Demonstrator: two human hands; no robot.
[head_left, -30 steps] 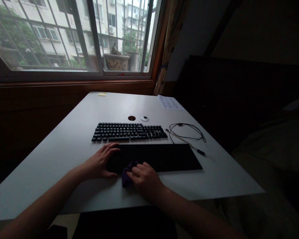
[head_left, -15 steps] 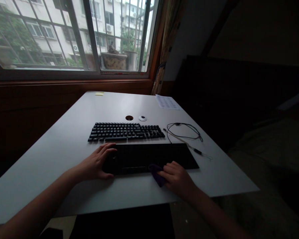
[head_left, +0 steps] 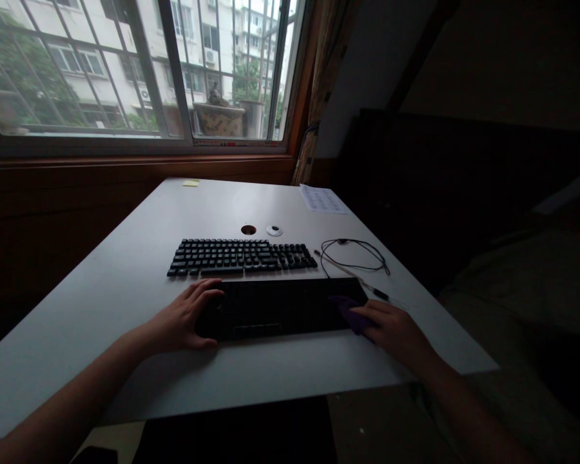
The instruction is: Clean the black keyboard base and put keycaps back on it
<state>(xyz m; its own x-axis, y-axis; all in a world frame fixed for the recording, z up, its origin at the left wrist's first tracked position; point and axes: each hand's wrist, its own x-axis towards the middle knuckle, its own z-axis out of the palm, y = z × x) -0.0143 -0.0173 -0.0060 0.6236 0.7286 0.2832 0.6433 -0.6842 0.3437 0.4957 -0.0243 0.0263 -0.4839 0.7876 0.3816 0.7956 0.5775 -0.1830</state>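
Observation:
A black keyboard base (head_left: 280, 308) lies flat on the white table, its keycaps apparently off. My left hand (head_left: 186, 317) grips its left end, with the thumb at the front edge and the fingers over the top. In my right hand (head_left: 391, 325) is a bunched purple cloth (head_left: 352, 314), pressed on the right end of the base. Behind the base, black keycaps (head_left: 236, 255) are laid out in keyboard order. Part of the cloth is hidden under my fingers.
A coiled black cable (head_left: 357, 241) and a thin brush-like tool (head_left: 379, 294) lie to the right on the white table (head_left: 140, 380). Farther back are a printed sheet (head_left: 323, 200), a cable hole (head_left: 248, 229), its white cover (head_left: 274, 230) and a yellow note (head_left: 190, 183).
My right hand has slid the purple cloth rightward and slightly back along the keyboard base, from its front middle to its right end. My left hand keeps its hold.

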